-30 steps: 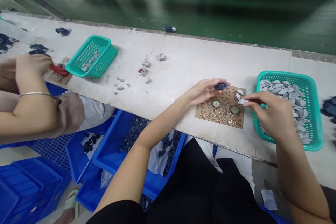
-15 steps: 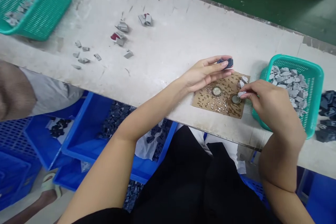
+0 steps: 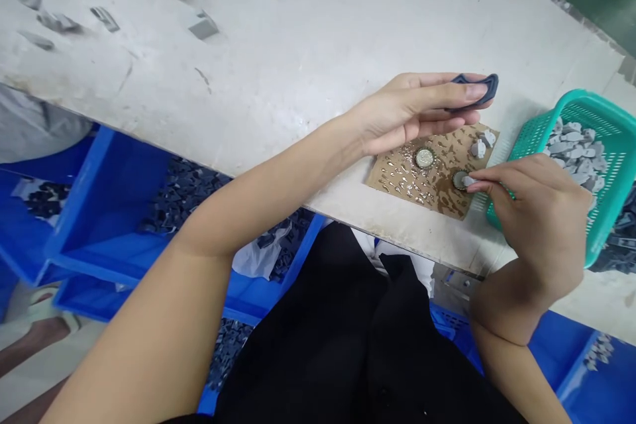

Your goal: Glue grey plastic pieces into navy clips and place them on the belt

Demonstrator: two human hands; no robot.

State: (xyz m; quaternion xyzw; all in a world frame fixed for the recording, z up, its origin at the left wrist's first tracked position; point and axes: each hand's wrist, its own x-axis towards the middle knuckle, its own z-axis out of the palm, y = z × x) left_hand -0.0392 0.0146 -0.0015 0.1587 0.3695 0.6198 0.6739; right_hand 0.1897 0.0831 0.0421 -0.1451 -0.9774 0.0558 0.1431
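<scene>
The left hand (image 3: 412,112) reaches out flat over the table (image 3: 308,53), thumb and fingers closed on a dark blue plastic piece (image 3: 474,89) held above a brown card (image 3: 427,172). The right hand (image 3: 536,212) is bent at the wrist, fingertips pinched together on a small grey piece (image 3: 468,181) pressed against a round metal cap (image 3: 460,179) on the card. A second cap (image 3: 424,158) sits near it. A green basket (image 3: 603,212) of grey pieces stands just beside the right hand.

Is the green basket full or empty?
Partly full. Grey plastic pieces are heaped inside the green basket, below its rim; its right end is out of view.
</scene>
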